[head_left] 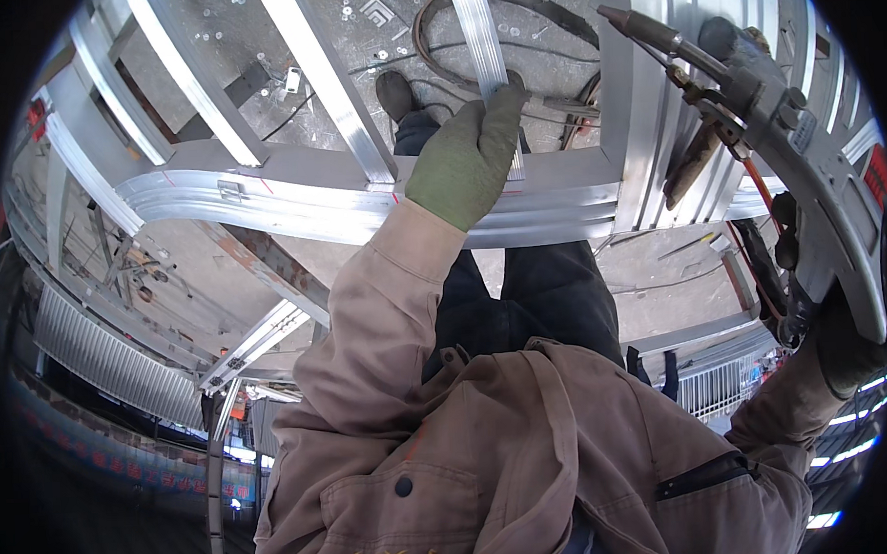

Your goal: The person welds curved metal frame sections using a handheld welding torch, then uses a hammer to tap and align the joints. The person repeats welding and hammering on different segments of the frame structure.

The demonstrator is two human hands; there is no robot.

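Note:
My left hand (464, 164), in a green glove, is closed around a ribbed aluminium bar (476, 32). That bar runs away from me and meets a long ribbed aluminium rail (305, 213) across my front. My right hand (851, 349), in a dark glove at the right rim, holds up a grey welding gun (811, 157). The gun's tapered nozzle (640, 26) points to the upper left. Its body hides part of the right hand's fingers. More parallel aluminium bars (324, 81) join the rail to the left of my left hand.
A wide ribbed panel (657, 103) stands right of the left hand. Hoses and cables (435, 33) lie on the concrete floor among scattered scraps. A rusty beam (267, 264) and a metal support (255, 342) are at left. A dark shoe (395, 95) shows beyond the rail.

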